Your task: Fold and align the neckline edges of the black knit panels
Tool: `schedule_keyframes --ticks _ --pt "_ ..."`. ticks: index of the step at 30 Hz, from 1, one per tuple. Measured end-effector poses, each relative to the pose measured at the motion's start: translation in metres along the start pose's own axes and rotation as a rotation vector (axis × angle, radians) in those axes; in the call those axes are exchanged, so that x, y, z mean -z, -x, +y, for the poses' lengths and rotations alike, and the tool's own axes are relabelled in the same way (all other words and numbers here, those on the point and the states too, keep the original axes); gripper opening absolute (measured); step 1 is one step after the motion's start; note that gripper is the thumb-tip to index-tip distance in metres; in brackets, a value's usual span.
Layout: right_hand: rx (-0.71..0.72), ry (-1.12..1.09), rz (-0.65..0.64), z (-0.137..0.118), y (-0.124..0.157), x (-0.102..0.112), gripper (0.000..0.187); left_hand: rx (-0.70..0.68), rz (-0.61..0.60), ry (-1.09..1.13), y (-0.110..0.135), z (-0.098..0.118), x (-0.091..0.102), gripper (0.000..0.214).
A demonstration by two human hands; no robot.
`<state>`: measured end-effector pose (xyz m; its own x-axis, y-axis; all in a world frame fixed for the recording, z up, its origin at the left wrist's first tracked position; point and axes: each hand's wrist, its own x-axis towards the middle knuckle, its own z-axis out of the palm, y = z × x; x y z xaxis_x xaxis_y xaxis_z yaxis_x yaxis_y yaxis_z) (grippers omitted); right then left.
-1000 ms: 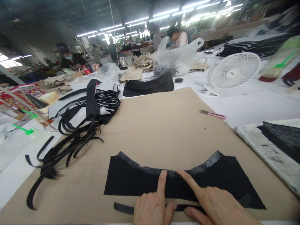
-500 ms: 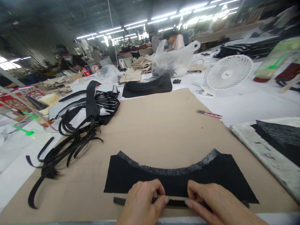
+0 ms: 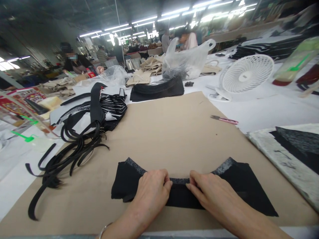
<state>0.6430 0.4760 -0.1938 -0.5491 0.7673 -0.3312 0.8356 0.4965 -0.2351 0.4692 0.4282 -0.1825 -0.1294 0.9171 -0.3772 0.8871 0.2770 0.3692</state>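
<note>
A black fabric piece (image 3: 239, 192) with a curved, grey-flecked upper edge (image 3: 178, 181) lies on brown paper (image 3: 174, 132) at the table's near side. My left hand (image 3: 152, 189) and my right hand (image 3: 209, 192) rest on its middle, side by side. Both have their fingers closed in a pinch at the curved edge. They seem to hold a narrow black strip against that edge. One end of the strip (image 3: 126, 198) shows by the left hand. The piece's left part is bunched slightly.
A tangle of black strips (image 3: 74, 149) and striped cloth (image 3: 112, 104) lie at the left. A pink cutter (image 3: 224, 119), a white fan (image 3: 245, 78), a plastic bag (image 3: 185, 61) and stacked black pieces (image 3: 157, 91) lie farther off. A speckled board (image 3: 274, 156) is at the right. People work at the back.
My hands left the fabric's lower edge, where they pinched the black strip, and moved up to the curved grey edge. The strip no longer lies below the piece.
</note>
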Motion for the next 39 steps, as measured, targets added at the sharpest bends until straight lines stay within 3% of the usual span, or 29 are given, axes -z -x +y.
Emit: schedule_keyframes --ticks 25,39 --pt "0.005 0.006 0.022 0.0025 -0.0034 -0.0082 0.017 0.035 -0.014 -0.087 -0.0018 0.0048 -0.0054 0.023" --pt "-0.034 0.035 -0.071 -0.0041 -0.0054 -0.0023 0.022 0.027 0.046 -0.140 -0.0051 0.0040 -0.0099 0.022"
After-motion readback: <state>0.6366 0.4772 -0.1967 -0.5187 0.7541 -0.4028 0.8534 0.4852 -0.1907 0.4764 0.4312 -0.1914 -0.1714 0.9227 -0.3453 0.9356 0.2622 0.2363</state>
